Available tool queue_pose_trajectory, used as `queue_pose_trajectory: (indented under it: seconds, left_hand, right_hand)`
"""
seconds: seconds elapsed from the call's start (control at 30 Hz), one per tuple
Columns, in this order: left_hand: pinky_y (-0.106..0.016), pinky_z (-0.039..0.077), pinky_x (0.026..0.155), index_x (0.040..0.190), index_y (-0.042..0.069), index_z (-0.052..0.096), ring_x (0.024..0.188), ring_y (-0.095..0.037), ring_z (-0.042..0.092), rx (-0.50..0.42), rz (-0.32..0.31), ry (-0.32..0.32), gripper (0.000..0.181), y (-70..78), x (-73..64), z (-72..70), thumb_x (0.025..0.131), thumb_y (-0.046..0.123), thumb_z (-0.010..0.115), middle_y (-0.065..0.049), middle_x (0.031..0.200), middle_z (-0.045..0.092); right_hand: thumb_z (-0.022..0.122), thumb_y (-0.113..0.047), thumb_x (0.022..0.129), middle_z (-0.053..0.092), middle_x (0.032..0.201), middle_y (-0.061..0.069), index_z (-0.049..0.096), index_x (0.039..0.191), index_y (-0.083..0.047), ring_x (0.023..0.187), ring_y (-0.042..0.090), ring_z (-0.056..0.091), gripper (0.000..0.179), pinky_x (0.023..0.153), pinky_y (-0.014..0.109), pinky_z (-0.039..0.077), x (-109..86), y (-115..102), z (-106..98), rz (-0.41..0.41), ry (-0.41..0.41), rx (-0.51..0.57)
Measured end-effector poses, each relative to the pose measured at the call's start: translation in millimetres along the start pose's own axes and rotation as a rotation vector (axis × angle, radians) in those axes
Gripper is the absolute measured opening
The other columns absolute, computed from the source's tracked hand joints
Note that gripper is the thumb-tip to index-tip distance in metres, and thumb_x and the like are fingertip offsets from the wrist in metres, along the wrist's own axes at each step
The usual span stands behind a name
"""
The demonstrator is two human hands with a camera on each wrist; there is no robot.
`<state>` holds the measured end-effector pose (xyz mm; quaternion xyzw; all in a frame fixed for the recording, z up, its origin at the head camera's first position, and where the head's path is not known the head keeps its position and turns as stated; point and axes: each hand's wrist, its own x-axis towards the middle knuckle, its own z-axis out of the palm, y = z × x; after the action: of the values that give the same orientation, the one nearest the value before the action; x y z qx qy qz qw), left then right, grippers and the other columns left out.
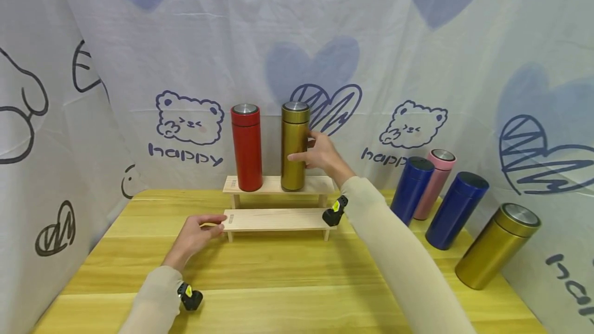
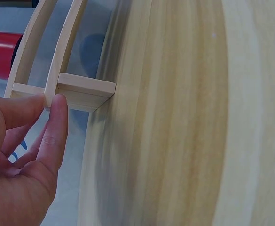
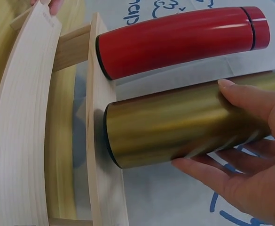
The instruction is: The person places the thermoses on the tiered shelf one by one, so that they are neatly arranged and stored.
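A pale two-tier wooden stand (image 1: 278,219) stands on the table. On its upper tier a red thermos (image 1: 248,151) stands upright at the left, and a gold thermos (image 1: 293,156) stands to the right of it. My right hand (image 1: 322,155) grips the gold thermos from the right side, thumb in front and fingers behind, as the right wrist view also shows. The base of the gold thermos (image 3: 175,125) is right at the upper board. My left hand (image 1: 197,236) pinches the left end of the lower board (image 2: 52,87) between thumb and fingers.
At the table's right side stand two blue thermoses (image 1: 412,189) (image 1: 457,210), a pink thermos (image 1: 434,184) behind them, and another gold thermos (image 1: 497,246) closer to me. A patterned white cloth (image 1: 195,40) hangs behind and beside the wooden table (image 1: 278,282).
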<state>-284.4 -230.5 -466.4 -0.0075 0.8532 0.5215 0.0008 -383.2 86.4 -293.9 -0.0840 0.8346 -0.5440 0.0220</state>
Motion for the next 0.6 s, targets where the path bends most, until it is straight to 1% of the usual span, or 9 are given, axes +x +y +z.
queue_pose_trajectory:
  seconds: [0.3, 0.53, 0.6]
  left_hand:
    - [-0.033, 0.058, 0.091, 0.133, 0.001, 0.068, 0.104, -0.025, 0.074, -0.005, -0.004, -0.006, 0.033, -0.8, 0.6, -0.9, 0.101, 0.009, 0.065, -0.025, 0.140, 0.063]
    - [-0.023, 0.055, 0.083, 0.132, 0.000, 0.068, 0.101, -0.025, 0.074, -0.021, -0.004, -0.001, 0.033, -2.0, 2.1, 0.0, 0.100, 0.006, 0.065, -0.025, 0.137, 0.065]
    - [-0.022, 0.055, 0.083, 0.132, 0.000, 0.068, 0.101, -0.025, 0.074, -0.023, -0.002, -0.001, 0.033, -2.5, 2.4, 0.0, 0.100, 0.006, 0.065, -0.026, 0.137, 0.065]
  right_hand:
    - [0.089, -0.011, 0.080, 0.054, 0.150, 0.023, 0.037, 0.157, -0.003, 0.129, 0.039, 0.060, 0.093, 0.094, 0.053, 0.060, 8.7, 1.6, 1.2, -0.003, -0.051, 0.013]
    - [0.088, -0.011, 0.080, 0.054, 0.150, 0.023, 0.036, 0.159, -0.006, 0.131, 0.038, 0.060, 0.095, 0.091, 0.050, 0.061, 14.6, 2.1, 3.7, 0.000, -0.085, 0.007]
    - [0.088, -0.011, 0.080, 0.055, 0.150, 0.023, 0.037, 0.158, -0.006, 0.130, 0.038, 0.060, 0.094, 0.091, 0.051, 0.061, 15.3, 1.8, 5.3, -0.004, -0.095, 0.005]
